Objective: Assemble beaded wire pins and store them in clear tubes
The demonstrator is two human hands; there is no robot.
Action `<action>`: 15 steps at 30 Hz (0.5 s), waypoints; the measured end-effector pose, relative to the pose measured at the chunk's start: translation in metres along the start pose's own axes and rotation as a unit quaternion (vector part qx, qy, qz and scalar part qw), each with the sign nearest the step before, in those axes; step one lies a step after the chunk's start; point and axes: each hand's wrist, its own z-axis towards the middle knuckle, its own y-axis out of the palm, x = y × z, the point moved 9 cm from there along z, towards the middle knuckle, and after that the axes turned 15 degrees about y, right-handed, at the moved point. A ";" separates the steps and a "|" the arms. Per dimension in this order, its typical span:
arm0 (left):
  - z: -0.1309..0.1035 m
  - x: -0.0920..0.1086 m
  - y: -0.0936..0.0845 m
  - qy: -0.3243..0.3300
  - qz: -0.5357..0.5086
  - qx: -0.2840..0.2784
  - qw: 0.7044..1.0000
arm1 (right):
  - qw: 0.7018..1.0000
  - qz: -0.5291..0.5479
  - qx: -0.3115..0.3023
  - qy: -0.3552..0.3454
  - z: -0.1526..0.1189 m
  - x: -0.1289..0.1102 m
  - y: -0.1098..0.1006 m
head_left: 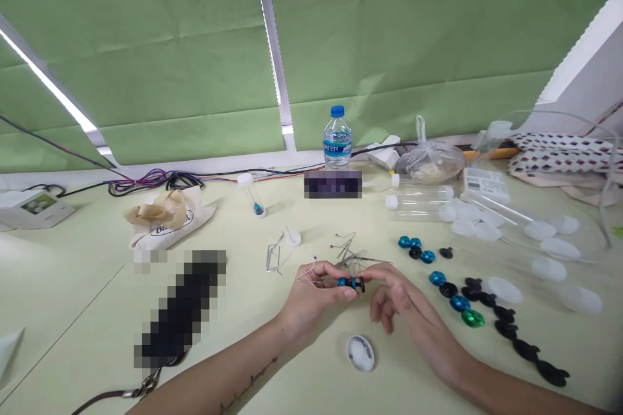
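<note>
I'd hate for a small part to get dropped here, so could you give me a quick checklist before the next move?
1. Blue part secured: ok, pinched between thumb and fingers of the left hand.
2. Right hand on the black end: cannot tell; its fingertips are right there, but contact is unclear.
3. Thin wires separated: not ok, they lie crossed just beyond the hands.
4. White round cap clear of the hands: ok, it lies on the table between the forearms.
5. Water bottle upright and capped: ok, it stands at the back.
</note>
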 end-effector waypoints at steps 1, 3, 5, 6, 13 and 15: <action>0.000 0.000 -0.001 0.000 0.002 0.004 1.000 | 1.000 0.000 0.001 0.002 0.000 0.001 0.000; 0.000 0.001 0.000 0.000 0.001 0.004 1.000 | 1.000 -0.001 -0.001 0.004 0.000 0.001 0.000; 0.000 0.000 0.001 -0.004 -0.002 0.000 1.000 | 1.000 -0.003 -0.007 0.003 0.000 0.001 0.001; 0.000 0.000 0.001 -0.006 -0.004 0.002 1.000 | 1.000 -0.003 -0.008 0.002 0.000 0.001 0.001; 0.000 -0.001 -0.001 -0.001 -0.017 0.009 1.000 | 1.000 0.006 -0.002 0.000 -0.001 0.003 0.000; 0.000 -0.002 -0.002 -0.005 -0.021 0.009 1.000 | 1.000 0.007 -0.004 -0.002 0.000 0.003 0.000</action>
